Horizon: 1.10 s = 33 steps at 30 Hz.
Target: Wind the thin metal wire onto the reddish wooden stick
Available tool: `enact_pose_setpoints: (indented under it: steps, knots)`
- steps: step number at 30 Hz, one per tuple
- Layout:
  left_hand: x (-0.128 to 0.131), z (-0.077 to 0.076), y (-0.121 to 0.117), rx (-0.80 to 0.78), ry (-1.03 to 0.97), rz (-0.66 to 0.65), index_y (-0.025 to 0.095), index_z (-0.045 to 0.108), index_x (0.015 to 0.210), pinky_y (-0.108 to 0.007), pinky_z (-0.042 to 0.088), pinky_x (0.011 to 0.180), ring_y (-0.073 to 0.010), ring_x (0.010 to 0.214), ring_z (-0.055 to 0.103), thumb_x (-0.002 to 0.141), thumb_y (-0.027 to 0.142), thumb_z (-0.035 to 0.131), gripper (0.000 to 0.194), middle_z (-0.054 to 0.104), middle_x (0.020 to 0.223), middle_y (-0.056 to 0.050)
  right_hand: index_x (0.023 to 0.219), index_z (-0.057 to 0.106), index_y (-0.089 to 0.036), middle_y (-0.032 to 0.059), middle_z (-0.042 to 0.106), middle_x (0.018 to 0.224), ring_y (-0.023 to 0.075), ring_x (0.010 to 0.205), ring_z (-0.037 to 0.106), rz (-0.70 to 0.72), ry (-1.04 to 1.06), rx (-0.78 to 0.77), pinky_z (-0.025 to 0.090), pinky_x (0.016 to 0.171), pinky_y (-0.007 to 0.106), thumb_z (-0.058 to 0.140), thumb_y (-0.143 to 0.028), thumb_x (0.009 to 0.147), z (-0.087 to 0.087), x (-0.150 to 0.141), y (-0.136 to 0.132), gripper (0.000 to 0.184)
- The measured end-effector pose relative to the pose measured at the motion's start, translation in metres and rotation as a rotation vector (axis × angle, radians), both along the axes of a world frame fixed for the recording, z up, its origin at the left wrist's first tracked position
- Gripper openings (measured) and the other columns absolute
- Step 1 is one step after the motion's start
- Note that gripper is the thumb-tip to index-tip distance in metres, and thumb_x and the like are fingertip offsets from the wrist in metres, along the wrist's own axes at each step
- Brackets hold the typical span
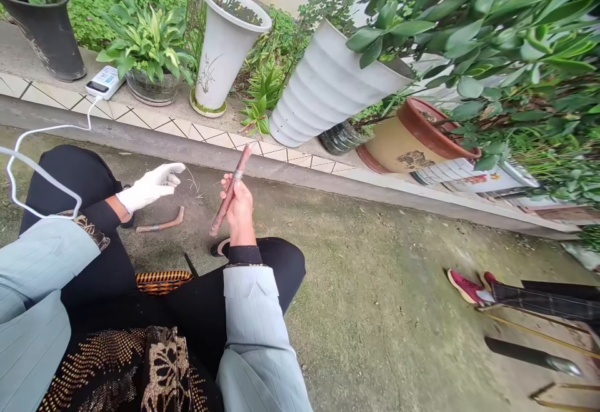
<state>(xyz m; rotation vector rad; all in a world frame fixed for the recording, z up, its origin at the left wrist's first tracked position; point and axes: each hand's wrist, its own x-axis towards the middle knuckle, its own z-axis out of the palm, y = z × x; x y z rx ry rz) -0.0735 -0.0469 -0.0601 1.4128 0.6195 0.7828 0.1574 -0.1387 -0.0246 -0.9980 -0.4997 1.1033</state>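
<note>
My right hand (pixel 240 202) is bare and closed around a reddish-brown wooden stick (pixel 222 213), held tilted with its top leaning right. Grey wire (pixel 238 174) is wound around the stick near my thumb. To the left, my left hand (pixel 152 187) wears a white glove; its fingers are partly stretched and apart, with no solid object between them. Thin loose strands (pixel 197 190) show between the two hands, one close to the gloved fingertip; whether they touch it I cannot tell. Below the glove, a bent brown stick (pixel 160 223) with a grey wire wrap lies on the ground.
A tiled ledge (pixel 178 127) ahead carries potted plants, including a tall white pot (pixel 218 55) and a ribbed white pot (pixel 323 87). A white device (pixel 105 82) with a cable sits there. Behind my legs is a woven seat (pixel 162 282). Another person's red shoes (pixel 464 286) are at right.
</note>
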Motion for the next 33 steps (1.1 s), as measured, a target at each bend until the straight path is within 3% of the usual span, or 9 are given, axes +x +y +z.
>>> enact_pose_setpoints:
  steps: [5,8,10,12,14,18,23,27,33]
  knots:
    - [0.012,-0.006,-0.017,-0.042,0.010,0.410,0.018,0.055,0.098,-0.030,0.051,0.079,-0.0157,0.084,0.063,0.065,0.018,0.070,0.037,0.059,0.098,-0.003,0.093,0.066,-0.017,0.0084,0.067,0.109,0.0141,0.090,0.063,-0.002,-0.003,-0.033,0.045,0.053,0.019,0.056,-0.029,0.084,0.000,-0.004,0.002,0.017]
    - [0.016,-0.016,-0.023,-0.204,-0.067,0.709,0.022,0.049,0.100,-0.032,0.053,0.077,-0.0145,0.079,0.064,0.062,0.020,0.071,0.044,0.056,0.099,-0.002,0.093,0.065,-0.017,0.0087,0.067,0.109,0.0144,0.091,0.063,-0.018,-0.003,-0.046,0.045,0.054,0.019,0.056,-0.029,0.084,-0.002,-0.005,0.004,0.017]
    - [0.016,-0.026,-0.025,-0.373,-0.092,0.797,0.023,0.047,0.104,-0.033,0.053,0.075,-0.0140,0.077,0.064,0.061,0.021,0.070,0.049,0.055,0.104,-0.003,0.093,0.065,-0.017,0.0085,0.067,0.108,0.0140,0.089,0.063,-0.021,0.000,-0.036,0.045,0.055,0.019,0.056,-0.029,0.084,-0.002,-0.005,0.004,0.017]
    - [0.015,-0.035,-0.028,-0.516,-0.007,0.708,0.022,0.051,0.104,-0.036,0.053,0.075,-0.0166,0.079,0.064,0.063,0.025,0.069,0.045,0.059,0.104,-0.006,0.093,0.065,-0.017,0.0080,0.067,0.106,0.0135,0.088,0.063,-0.010,0.008,-0.019,0.046,0.056,0.020,0.057,-0.029,0.084,-0.002,-0.006,0.005,0.017]
    - [0.016,-0.040,-0.032,-0.581,0.105,0.507,0.019,0.059,0.100,-0.038,0.050,0.080,-0.0221,0.088,0.064,0.064,0.030,0.070,0.039,0.063,0.104,-0.010,0.094,0.065,-0.017,0.0077,0.067,0.106,0.0133,0.087,0.063,0.003,0.016,-0.011,0.046,0.058,0.020,0.057,-0.029,0.084,-0.002,-0.007,0.005,0.018]
    - [0.024,-0.040,-0.039,-0.377,0.124,0.182,0.020,0.069,0.106,-0.036,0.041,0.098,-0.0261,0.117,0.053,0.069,0.043,0.073,0.044,0.063,0.122,-0.010,0.095,0.064,-0.018,0.0078,0.067,0.107,0.0134,0.088,0.063,0.017,0.020,-0.023,0.046,0.058,0.020,0.057,-0.029,0.084,-0.002,-0.013,0.005,0.018]
    - [0.033,-0.032,-0.036,-0.195,0.187,-0.081,0.019,0.070,0.106,-0.033,0.042,0.097,-0.0237,0.106,0.060,0.075,0.048,0.067,0.042,0.069,0.111,-0.008,0.095,0.063,-0.018,0.0083,0.067,0.108,0.0139,0.088,0.063,0.027,0.018,-0.069,0.045,0.058,0.021,0.057,-0.031,0.084,-0.007,-0.018,0.004,0.019]
    - [0.035,-0.029,-0.035,-0.129,0.239,-0.157,0.018,0.073,0.096,-0.033,0.044,0.092,-0.0243,0.099,0.061,0.073,0.042,0.068,0.033,0.070,0.101,-0.006,0.094,0.064,-0.017,0.0083,0.067,0.107,0.0134,0.086,0.063,0.022,0.047,-0.057,0.045,0.057,0.021,0.056,-0.031,0.084,-0.011,-0.018,0.005,0.018]
    - [0.034,-0.022,-0.041,-0.207,0.193,-0.203,0.015,0.068,0.080,-0.032,0.048,0.072,-0.0205,0.072,0.062,0.072,0.037,0.066,0.023,0.068,0.076,-0.006,0.094,0.063,-0.017,0.0081,0.067,0.105,0.0127,0.084,0.063,-0.024,0.049,-0.093,0.045,0.057,0.020,0.055,-0.030,0.084,-0.023,-0.012,0.007,0.018]
